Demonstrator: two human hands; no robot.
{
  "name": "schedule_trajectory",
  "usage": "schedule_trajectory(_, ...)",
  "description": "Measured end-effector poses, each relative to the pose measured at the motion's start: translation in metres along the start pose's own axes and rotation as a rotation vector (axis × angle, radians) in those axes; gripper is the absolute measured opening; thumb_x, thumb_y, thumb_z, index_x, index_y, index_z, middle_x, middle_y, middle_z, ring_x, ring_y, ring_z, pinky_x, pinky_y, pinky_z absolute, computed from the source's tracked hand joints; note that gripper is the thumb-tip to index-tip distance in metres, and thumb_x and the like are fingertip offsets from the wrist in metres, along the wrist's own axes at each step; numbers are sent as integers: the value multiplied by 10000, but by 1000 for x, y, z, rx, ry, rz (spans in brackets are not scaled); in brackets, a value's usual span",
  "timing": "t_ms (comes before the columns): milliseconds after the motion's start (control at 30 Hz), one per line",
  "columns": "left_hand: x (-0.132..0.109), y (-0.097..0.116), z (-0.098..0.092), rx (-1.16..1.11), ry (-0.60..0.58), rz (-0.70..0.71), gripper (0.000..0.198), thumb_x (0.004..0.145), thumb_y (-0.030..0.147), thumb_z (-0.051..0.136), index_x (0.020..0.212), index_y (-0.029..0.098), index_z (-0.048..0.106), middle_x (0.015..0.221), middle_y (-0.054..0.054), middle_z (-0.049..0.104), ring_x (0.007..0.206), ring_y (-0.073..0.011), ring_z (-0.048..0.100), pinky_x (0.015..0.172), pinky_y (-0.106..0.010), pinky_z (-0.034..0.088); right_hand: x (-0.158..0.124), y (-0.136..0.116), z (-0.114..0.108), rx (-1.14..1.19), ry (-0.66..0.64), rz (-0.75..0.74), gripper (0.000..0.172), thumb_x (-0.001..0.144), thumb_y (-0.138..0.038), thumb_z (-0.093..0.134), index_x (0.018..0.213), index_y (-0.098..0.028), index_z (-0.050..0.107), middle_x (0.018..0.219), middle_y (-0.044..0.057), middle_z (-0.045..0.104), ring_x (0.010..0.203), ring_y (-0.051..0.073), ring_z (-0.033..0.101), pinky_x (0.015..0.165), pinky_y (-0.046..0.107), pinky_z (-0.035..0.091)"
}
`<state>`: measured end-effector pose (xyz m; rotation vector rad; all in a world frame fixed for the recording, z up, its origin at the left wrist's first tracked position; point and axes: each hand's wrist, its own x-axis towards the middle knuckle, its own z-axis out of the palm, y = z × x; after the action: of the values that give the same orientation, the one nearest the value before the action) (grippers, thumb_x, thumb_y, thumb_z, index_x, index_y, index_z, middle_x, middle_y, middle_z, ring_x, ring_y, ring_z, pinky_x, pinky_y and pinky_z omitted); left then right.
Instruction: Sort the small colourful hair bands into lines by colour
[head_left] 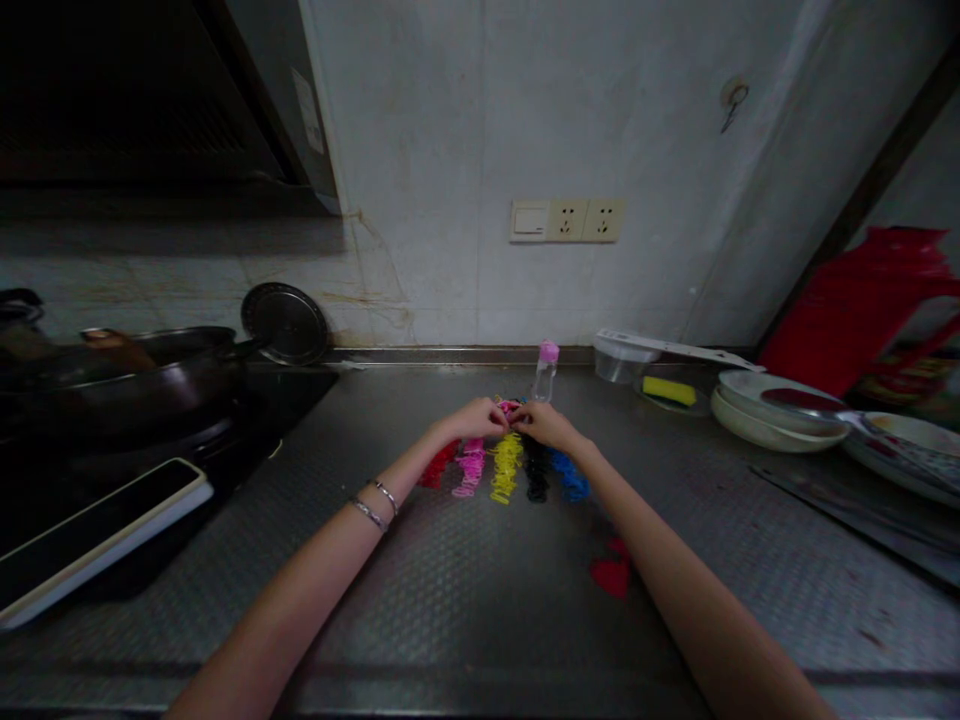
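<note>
Small elastic bands lie on the metal counter in separate heaps by colour: red bands (437,468), pink bands (470,468), yellow bands (505,468), black bands (537,472) and blue bands (571,476). Behind the yellow heap, a mixed-colour pile of bands (512,405) shows partly between my hands. My left hand (480,418) is at that pile's left side, fingertips pinched together. From the right, my right hand (550,425) reaches to the same pile, its fingers bent and pinched. Whatever sits in either pinch is too small to make out. A clear bottle with a pink cap (546,372) stands just behind.
On the left are a phone (105,540), a wok (127,380) on the stove and a round lid (285,323). To the right stand a plastic cup (616,362), a yellow sponge (669,391), stacked bowls (776,415) and a red jug (862,310). A red piece (611,577) lies near my right forearm.
</note>
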<state>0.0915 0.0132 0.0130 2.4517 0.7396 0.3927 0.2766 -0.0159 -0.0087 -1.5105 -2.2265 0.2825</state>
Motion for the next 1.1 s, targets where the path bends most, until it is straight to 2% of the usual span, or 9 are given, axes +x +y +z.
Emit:
schedule_trajectory(233, -7, -18, -17, -165, 161, -81, 286, 670, 272, 525, 788, 82, 705, 618, -16, 607, 553, -93, 450, 522, -198, 325, -3, -5, 0, -104, 53, 70, 192, 757, -304, 540, 873, -249, 682, 872, 25, 650, 736, 140, 569, 629, 219, 385)
schedule_trajectory(400, -17, -30, -34, -198, 312, -232, 265, 667, 245, 533, 782, 76, 701, 595, -28, 608, 490, -72, 406, 465, -187, 289, -3, -6, -1, -99, 52, 76, 163, 760, -263, 534, 821, -217, 679, 846, 35, 634, 738, 131, 555, 636, 205, 373)
schedule_trajectory(500, -24, -38, -41, -248, 423, -329, 248, 665, 221, 537, 787, 76, 696, 596, -30, 606, 466, -58, 382, 440, -178, 268, -1, -3, 0, -90, 103, 58, 164, 755, -244, 531, 808, -195, 678, 844, 47, 610, 754, 129, 535, 664, 205, 377)
schedule_trajectory(633, -33, -52, -43, -322, 489, -413, 265, 676, 233, 525, 811, 74, 689, 583, -18, 585, 418, -43, 328, 401, -181, 221, 2, -4, 3, -20, 205, -3, 159, 740, -215, 537, 776, -158, 681, 819, 56, 596, 752, 129, 521, 686, 212, 389)
schedule_trajectory(767, -38, -63, -40, -372, 523, -472, 279, 670, 257, 533, 819, 76, 684, 570, -7, 564, 387, -32, 295, 385, -186, 202, 12, -25, 4, 72, 221, -10, 178, 723, -227, 545, 727, -137, 698, 715, 48, 630, 674, 128, 526, 631, 208, 395)
schedule_trajectory(967, -43, -66, -40, -397, 556, -494, 282, 648, 305, 570, 777, 79, 676, 521, 10, 525, 383, -36, 297, 381, -190, 197, 39, -78, 15, 139, 44, -14, 203, 678, -189, 540, 753, -135, 720, 673, 21, 671, 606, 112, 550, 557, 178, 381)
schedule_trajectory(1100, -44, -65, -39, -391, 548, -488, 260, 652, 282, 558, 765, 80, 676, 455, 34, 468, 377, -40, 282, 382, -192, 189, 50, -100, 26, 138, -31, -27, 219, 678, -202, 533, 767, -141, 724, 662, 16, 671, 590, 108, 557, 549, 175, 384)
